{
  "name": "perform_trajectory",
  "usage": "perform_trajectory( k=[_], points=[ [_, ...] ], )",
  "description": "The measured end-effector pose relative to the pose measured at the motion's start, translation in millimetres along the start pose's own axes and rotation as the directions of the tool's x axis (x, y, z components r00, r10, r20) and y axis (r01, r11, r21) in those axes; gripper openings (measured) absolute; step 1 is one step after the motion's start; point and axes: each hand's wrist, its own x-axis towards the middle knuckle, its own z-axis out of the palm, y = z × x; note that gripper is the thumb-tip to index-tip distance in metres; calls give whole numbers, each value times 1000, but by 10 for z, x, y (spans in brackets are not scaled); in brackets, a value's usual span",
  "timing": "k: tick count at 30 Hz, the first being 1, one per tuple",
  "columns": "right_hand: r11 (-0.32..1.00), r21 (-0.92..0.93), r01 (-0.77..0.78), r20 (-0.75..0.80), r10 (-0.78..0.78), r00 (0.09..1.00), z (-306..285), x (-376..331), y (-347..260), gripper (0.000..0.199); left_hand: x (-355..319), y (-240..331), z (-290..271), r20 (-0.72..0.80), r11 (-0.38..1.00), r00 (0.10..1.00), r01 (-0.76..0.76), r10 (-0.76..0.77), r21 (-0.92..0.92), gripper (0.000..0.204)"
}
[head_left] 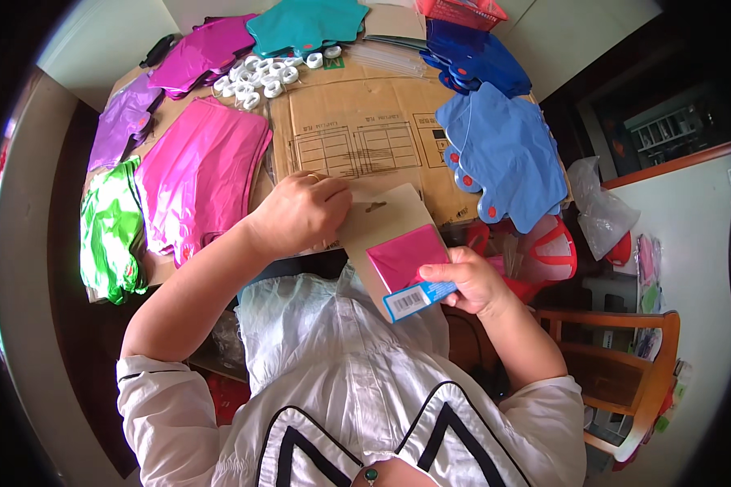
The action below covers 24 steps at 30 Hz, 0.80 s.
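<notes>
My right hand grips a tan backing card with a hang hole at its far end. Its thumb presses on a folded piece of shiny pink foil lying on the card. A blue-edged label with a barcode crosses the card's near end. Fingers curled together, my left hand is beside the card's left edge; whatever its fingertips pinch is hidden. The card is tilted, held over my lap at the near edge of a cardboard-covered table.
Flat foil balloons lie in stacks: pink, green, purple, magenta, teal, dark blue and light blue. White ribbon rolls sit far left of centre. Right are a red basket and wooden chair.
</notes>
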Motion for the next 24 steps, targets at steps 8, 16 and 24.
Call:
perform_trajectory(
  k=[8, 16, 24],
  points=[
    [979, -116, 168, -67, -177, 982, 122, -35, 285, 16, -76, 0, 54, 35, 997, 998, -43, 45, -70, 26],
    [946, -185, 266, -70, -283, 957, 210, 150, 407, 17, -109, 143, -10, -120, 984, 978, -173, 169, -26, 21],
    [929, -155, 336, -99, -353, 930, 395, 188, 313, 23, -363, 234, 6, -171, 986, 972, -164, 159, -20, 23]
  ],
)
